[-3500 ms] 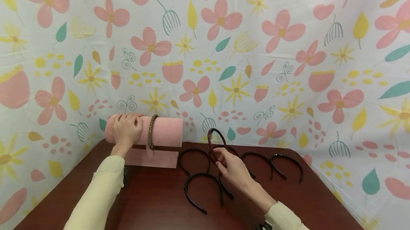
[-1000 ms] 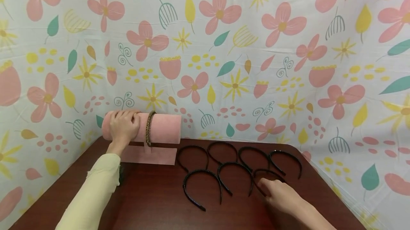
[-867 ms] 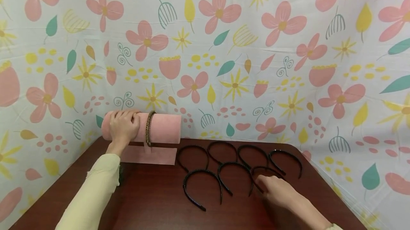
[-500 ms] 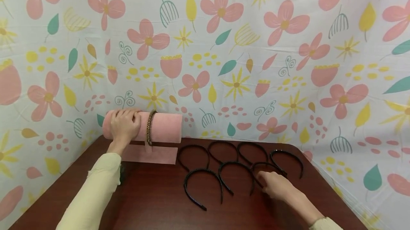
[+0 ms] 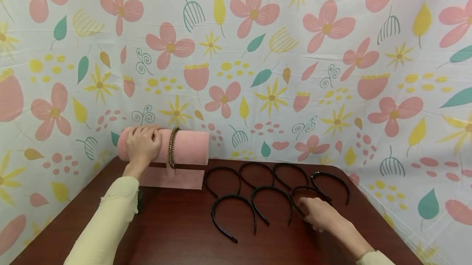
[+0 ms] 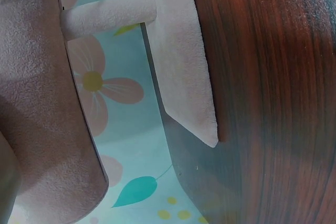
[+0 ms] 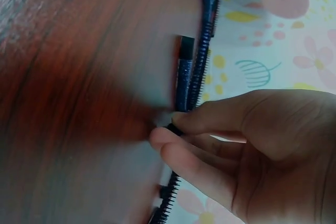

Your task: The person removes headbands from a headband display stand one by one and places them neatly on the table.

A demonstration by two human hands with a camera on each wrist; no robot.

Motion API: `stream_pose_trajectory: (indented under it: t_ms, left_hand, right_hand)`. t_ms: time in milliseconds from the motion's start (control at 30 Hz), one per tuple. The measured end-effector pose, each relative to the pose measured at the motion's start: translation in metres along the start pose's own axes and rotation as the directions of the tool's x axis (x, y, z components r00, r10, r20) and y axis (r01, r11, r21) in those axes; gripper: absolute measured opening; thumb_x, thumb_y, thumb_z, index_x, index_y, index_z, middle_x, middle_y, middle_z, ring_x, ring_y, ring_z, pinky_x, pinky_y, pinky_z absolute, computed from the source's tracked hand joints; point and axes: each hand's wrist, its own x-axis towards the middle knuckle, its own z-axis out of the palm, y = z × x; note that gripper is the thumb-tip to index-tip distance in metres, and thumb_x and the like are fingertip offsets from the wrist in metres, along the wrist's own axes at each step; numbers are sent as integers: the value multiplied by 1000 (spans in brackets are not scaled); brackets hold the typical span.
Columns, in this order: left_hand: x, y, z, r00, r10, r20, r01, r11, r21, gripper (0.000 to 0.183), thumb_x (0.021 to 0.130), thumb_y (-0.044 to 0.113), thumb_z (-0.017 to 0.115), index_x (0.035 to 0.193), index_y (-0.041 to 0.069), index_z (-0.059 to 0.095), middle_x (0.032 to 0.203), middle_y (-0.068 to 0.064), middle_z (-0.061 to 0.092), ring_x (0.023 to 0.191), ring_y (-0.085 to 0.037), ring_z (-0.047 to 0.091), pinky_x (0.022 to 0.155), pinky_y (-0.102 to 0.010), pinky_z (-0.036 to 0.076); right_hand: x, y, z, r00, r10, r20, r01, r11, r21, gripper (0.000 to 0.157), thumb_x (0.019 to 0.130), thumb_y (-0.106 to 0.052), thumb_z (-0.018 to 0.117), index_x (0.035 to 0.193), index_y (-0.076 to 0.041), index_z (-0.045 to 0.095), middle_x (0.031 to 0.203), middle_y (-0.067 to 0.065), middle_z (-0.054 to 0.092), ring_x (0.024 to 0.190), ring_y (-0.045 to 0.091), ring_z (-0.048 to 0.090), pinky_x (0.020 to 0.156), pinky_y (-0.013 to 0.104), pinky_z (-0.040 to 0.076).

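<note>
At the left of the head view, my left hand (image 5: 144, 145) grips a pink roll (image 5: 191, 147) of a T-shaped display stand from above, fingers curved over it. A toothed gold-brown headband (image 5: 171, 148) hangs around this roll, to the right of the hand. The stand's flat pink base (image 5: 188, 179) rests on the table. At the right, my right hand (image 5: 321, 215) pinches one end of a dark headband (image 5: 311, 187) low at the tabletop. In the right wrist view, thumb and fingertips meet around its dark tip (image 7: 174, 128).
Several dark headbands lie on the brown table (image 5: 177, 232) in two rows, including a front one (image 5: 233, 196), a middle one (image 5: 272, 187) and a far right one (image 5: 332, 175). A floral cloth (image 5: 236, 72) hangs behind the table.
From 3.5 seconds ago, my right hand has brought a raised headband down and rightward to the front row. Lately it shifts only slightly there. My left hand keeps its place on the roll.
</note>
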Motion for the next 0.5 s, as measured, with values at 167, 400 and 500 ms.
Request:
stream_pose_trajectory:
  t_ms: [167,400,500]
  left_hand:
    - [0,0,0,1000,0,5,0,1000,4,34,92,21,47,93,9,79,96,-12,77,95,-35,68,100,-51,44]
    - [-1,-1,-1,1000,-16,17,15,1000,9,36,93,23,45,93,10,79,96,-10,77,96,-34,67,101,-50,44]
    - [-1,0,-1,1000,-12,20,12,1000,0,37,93,24,45,93,10,79,96,-11,77,96,-34,67,101,-50,43]
  right_hand:
    - [-4,2,-5,998,25,49,-27,999,37,37,82,7,65,114,-10,64,73,8,62,46,24,61,41,35,51]
    - [-3,7,-3,997,-5,82,-3,995,103,36,83,3,67,116,-9,62,75,9,61,49,24,61,43,36,53]
    - [-2,9,-3,995,-24,102,13,993,114,34,84,1,68,116,-8,62,73,10,59,50,25,61,43,36,53]
